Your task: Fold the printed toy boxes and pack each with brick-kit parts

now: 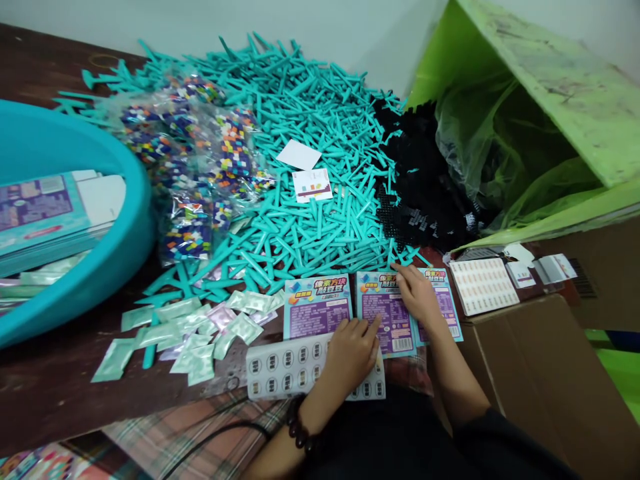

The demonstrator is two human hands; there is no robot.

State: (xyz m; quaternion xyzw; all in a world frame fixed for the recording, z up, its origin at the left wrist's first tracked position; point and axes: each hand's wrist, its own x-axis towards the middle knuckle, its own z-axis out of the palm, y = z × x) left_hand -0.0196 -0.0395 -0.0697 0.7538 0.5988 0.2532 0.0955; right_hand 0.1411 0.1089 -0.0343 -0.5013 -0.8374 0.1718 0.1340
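The left hand [350, 355], with a beaded bracelet [299, 430] on its wrist, lies across the lower edge of a sticker sheet [295, 368] printed with rows of round dark labels. Its fingers are extended and slightly apart, and the fingertips touch the middle printed card [393, 323], gripping nothing. The right hand [417, 295] sits at about 1 o'clock from the left hand, over the middle card and the right printed card [445, 313]. Its fingers lie nearly flat and loosely together, not closing on anything. The left printed card [317, 308] lies beside them at 10 o'clock, and all three cards sit in a slightly overlapping row on a dark wooden table [60, 400].

At 9 o'clock lies a scatter of mint-green foil sachets [187, 333]. At 12 o'clock rises a heap of teal plastic sticks [310, 220], with clear bags of multicoloured beads [193, 160] at 11 o'clock and black plastic pegboards [420, 180] at 1 o'clock. A teal plastic basin [100, 220] holds stacked cards at 10 o'clock. A cardboard box [530, 373] stands at 3 o'clock.
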